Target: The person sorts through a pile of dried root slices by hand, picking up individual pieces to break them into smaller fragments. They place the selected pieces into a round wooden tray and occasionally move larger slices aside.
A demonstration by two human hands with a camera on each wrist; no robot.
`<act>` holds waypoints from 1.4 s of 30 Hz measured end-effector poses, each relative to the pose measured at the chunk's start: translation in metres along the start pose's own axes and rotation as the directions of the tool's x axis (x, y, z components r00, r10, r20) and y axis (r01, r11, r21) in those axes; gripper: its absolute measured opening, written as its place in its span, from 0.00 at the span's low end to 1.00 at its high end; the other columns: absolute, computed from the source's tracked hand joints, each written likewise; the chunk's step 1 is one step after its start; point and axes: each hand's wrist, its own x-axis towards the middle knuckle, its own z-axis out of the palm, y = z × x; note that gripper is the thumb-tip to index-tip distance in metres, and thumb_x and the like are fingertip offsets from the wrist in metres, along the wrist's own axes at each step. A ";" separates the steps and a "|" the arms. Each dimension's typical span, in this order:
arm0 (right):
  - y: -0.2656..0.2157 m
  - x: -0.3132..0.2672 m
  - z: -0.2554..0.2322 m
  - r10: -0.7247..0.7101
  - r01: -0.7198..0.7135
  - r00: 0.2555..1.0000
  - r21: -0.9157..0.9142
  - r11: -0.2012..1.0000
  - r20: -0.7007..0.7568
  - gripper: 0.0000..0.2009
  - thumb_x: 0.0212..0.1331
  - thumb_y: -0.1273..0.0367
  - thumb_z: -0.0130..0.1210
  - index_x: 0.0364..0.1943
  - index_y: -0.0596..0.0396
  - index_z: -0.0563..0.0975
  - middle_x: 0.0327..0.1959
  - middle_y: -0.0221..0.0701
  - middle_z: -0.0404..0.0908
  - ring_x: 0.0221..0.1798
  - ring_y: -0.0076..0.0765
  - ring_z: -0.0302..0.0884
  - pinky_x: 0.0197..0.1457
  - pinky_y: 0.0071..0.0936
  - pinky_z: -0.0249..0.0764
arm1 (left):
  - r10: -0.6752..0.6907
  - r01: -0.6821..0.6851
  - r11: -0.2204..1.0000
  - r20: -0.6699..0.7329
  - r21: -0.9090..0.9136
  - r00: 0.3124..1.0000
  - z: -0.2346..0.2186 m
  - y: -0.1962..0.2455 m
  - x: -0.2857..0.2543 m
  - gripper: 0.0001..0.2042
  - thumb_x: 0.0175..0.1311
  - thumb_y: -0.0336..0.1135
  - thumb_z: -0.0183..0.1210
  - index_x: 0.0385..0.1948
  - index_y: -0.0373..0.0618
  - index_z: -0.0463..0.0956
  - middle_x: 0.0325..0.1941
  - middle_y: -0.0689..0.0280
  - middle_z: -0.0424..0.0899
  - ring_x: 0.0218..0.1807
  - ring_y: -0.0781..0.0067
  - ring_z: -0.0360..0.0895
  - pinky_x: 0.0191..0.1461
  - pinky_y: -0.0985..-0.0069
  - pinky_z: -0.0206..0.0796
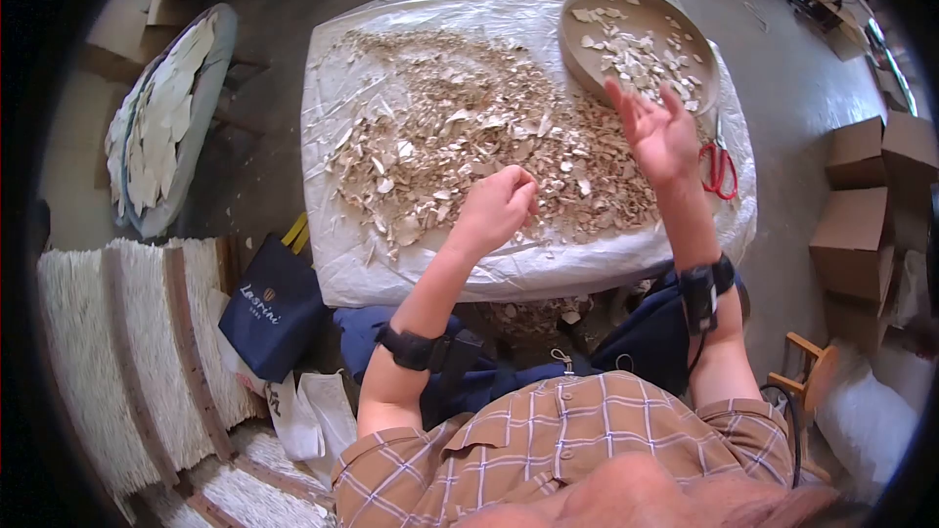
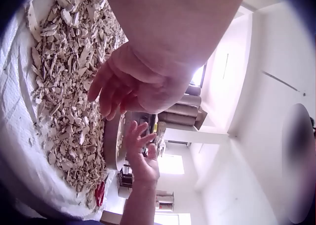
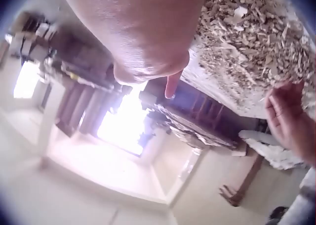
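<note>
A broad heap of pale, dry flakes and chips [image 1: 440,127] covers the white-sheeted table. Over its front part is my left hand [image 1: 497,207], fingers curled and thumb close to the index finger; I cannot tell whether a small flake is pinched there. The left wrist view shows these fingers [image 2: 109,94] bent downward, their inner side hidden. My right hand [image 1: 657,137] is raised with spread fingers and the palm turned up, holding nothing. It overlaps the near edge of a round, shallow tray [image 1: 573,59], in which larger pale pieces [image 1: 641,54] lie scattered.
Red-handled scissors [image 1: 719,174] lie at the table's right edge, beside the tray. A dark blue bag [image 1: 272,308] stands near the front left corner. Stacked pale sheets [image 1: 88,362] are at the left, and cardboard boxes [image 1: 849,244] stand on the floor at the right.
</note>
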 end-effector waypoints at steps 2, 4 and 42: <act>-0.019 0.010 -0.009 -0.045 0.045 0.999 0.003 0.999 -0.010 0.32 0.60 0.66 0.38 0.57 0.68 0.34 0.51 0.57 0.59 0.50 0.50 0.67 0.46 0.29 0.75 | 0.024 -0.024 0.999 -0.022 -0.024 0.999 0.001 -0.005 0.001 0.07 0.59 0.30 0.45 0.29 0.37 0.70 0.22 0.66 0.77 0.21 0.82 0.72 0.26 0.83 0.65; -0.010 0.010 -0.022 -0.090 0.088 0.991 -0.030 0.996 -0.101 0.30 0.59 0.66 0.38 0.57 0.68 0.37 0.49 0.57 0.62 0.49 0.49 0.68 0.45 0.30 0.75 | 0.033 -0.034 0.999 -0.043 -0.022 0.999 -0.001 -0.003 0.001 0.07 0.60 0.30 0.45 0.29 0.37 0.71 0.21 0.66 0.77 0.21 0.82 0.72 0.25 0.83 0.65; 0.082 0.003 -0.053 0.152 0.417 0.781 -0.325 -0.849 0.605 0.18 0.45 0.76 0.47 0.45 0.55 0.70 0.51 0.40 0.67 0.55 0.41 0.63 0.55 0.38 0.61 | 0.096 -0.308 0.553 0.308 0.774 0.946 0.014 -0.034 -0.015 0.06 0.49 0.31 0.52 0.26 0.39 0.71 0.30 0.57 0.74 0.36 0.56 0.73 0.39 0.64 0.66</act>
